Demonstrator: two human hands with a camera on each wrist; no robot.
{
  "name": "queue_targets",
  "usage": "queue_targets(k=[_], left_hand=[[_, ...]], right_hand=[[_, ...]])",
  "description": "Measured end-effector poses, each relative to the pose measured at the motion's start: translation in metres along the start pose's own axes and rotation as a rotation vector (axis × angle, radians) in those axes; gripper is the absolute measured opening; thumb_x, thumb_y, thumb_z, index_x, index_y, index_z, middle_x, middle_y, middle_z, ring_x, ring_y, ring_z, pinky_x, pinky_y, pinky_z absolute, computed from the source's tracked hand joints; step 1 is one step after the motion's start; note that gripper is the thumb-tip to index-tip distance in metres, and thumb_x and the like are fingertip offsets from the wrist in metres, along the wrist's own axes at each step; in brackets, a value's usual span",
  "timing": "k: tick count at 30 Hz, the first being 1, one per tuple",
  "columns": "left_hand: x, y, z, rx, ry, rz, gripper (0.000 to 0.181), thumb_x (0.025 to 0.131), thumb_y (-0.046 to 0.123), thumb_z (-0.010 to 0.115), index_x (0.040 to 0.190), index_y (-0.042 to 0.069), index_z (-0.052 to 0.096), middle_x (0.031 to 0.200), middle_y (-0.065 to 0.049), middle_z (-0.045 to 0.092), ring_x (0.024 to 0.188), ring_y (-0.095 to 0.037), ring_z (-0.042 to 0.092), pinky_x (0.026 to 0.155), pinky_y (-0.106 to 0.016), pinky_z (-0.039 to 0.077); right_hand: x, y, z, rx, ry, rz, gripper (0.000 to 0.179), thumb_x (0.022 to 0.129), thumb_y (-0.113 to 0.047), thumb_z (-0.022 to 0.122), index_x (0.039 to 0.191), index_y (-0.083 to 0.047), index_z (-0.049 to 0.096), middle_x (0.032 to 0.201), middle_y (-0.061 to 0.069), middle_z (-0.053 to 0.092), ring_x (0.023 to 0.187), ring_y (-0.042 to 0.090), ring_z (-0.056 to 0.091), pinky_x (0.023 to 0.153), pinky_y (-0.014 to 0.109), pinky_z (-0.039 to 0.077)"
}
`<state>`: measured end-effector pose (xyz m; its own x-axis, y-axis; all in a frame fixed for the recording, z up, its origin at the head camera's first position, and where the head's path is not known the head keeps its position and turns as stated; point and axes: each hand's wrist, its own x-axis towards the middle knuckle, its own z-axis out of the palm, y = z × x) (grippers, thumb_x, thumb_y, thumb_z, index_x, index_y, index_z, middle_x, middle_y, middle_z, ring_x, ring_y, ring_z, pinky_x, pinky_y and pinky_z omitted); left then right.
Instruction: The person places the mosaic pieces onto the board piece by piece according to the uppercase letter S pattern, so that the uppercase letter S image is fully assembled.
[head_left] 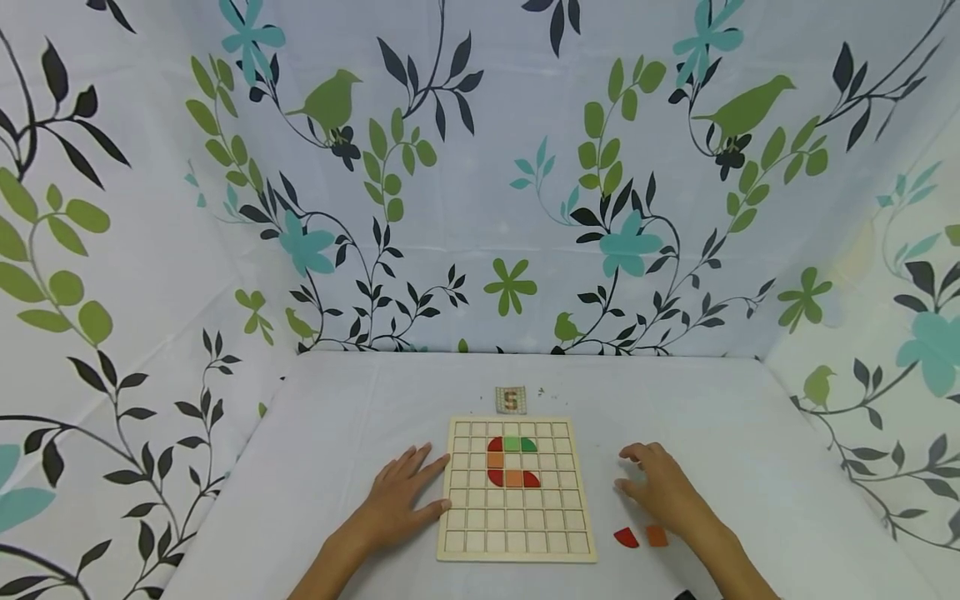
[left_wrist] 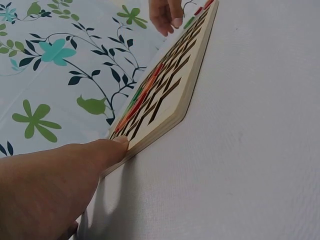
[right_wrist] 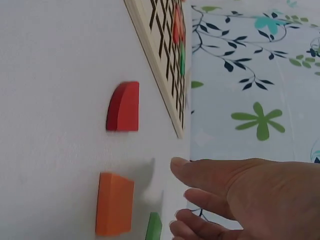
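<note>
A wooden grid board (head_left: 486,543) lies on the white table, with red, orange and green tiles forming a hooked shape in its upper squares. My left hand (head_left: 399,498) lies spread at the board's left side, its thumb (left_wrist: 112,150) touching the edge. To the right of the board, my right hand (head_left: 660,492) hovers with relaxed, bent fingers and nothing between them. Near it on the table are a red quarter-round tile (right_wrist: 124,107), an orange square tile (right_wrist: 115,204) and a green tile (right_wrist: 154,227), the last partly cut off in the right wrist view.
A small card (head_left: 511,400) with an S-like pattern lies just behind the board. Behind the table hangs a white cloth (head_left: 480,208) printed with leaves, birds and flowers. A small black object (head_left: 686,595) shows at the bottom edge by the right forearm.
</note>
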<state>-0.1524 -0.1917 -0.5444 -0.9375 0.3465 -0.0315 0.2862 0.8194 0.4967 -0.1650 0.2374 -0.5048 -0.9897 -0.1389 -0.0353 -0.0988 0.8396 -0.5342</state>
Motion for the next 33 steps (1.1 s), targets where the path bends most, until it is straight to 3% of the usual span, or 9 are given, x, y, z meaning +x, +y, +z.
queue_targets(k=[5, 11, 17, 25, 33], left_hand=[[-0.001, 0.001, -0.001, 0.009, -0.002, -0.005, 0.072, 0.101, 0.060, 0.062, 0.161, 0.025, 0.046, 0.173, -0.013, 0.030, 0.161, -0.042, 0.021, 0.125, -0.070, 0.018], [-0.001, 0.000, 0.001, 0.000, 0.001, -0.009, 0.072, 0.100, 0.060, 0.062, 0.161, 0.025, 0.046, 0.173, -0.013, 0.031, 0.161, -0.043, 0.021, 0.125, -0.070, 0.018], [-0.002, 0.000, 0.002, 0.000, 0.001, -0.010, 0.072, 0.101, 0.060, 0.062, 0.162, 0.026, 0.046, 0.173, -0.013, 0.030, 0.161, -0.043, 0.021, 0.125, -0.071, 0.017], [-0.003, 0.001, 0.001, -0.009, -0.005, -0.017, 0.072, 0.100, 0.061, 0.062, 0.162, 0.026, 0.046, 0.173, -0.012, 0.030, 0.161, -0.042, 0.020, 0.125, -0.071, 0.017], [-0.002, 0.001, 0.000, -0.004, 0.000, -0.010, 0.072, 0.101, 0.061, 0.062, 0.162, 0.026, 0.045, 0.173, -0.013, 0.030, 0.161, -0.042, 0.020, 0.125, -0.071, 0.017]], right_hand=[[-0.004, 0.023, -0.010, -0.042, -0.013, 0.075, 0.042, 0.090, -0.015, 0.083, 0.124, 0.003, 0.065, 0.119, 0.021, 0.062, 0.105, 0.034, 0.059, 0.088, 0.053, 0.056], [-0.004, 0.038, -0.009, 0.006, -0.004, 0.057, 0.024, 0.092, -0.006, 0.077, 0.112, 0.003, 0.068, 0.107, 0.016, 0.062, 0.097, 0.027, 0.060, 0.086, 0.047, 0.055], [-0.007, 0.040, -0.005, 0.052, -0.001, 0.039, 0.022, 0.094, -0.004, 0.075, 0.114, 0.002, 0.068, 0.108, 0.012, 0.062, 0.100, 0.024, 0.062, 0.092, 0.049, 0.056], [-0.009, 0.040, 0.000, 0.071, 0.013, 0.027, 0.025, 0.096, -0.004, 0.073, 0.119, 0.003, 0.067, 0.117, 0.016, 0.062, 0.112, 0.032, 0.063, 0.103, 0.058, 0.052], [-0.005, 0.037, 0.009, 0.016, 0.077, -0.008, 0.021, 0.096, -0.004, 0.075, 0.115, 0.002, 0.070, 0.113, 0.015, 0.064, 0.108, 0.032, 0.065, 0.099, 0.056, 0.055]])
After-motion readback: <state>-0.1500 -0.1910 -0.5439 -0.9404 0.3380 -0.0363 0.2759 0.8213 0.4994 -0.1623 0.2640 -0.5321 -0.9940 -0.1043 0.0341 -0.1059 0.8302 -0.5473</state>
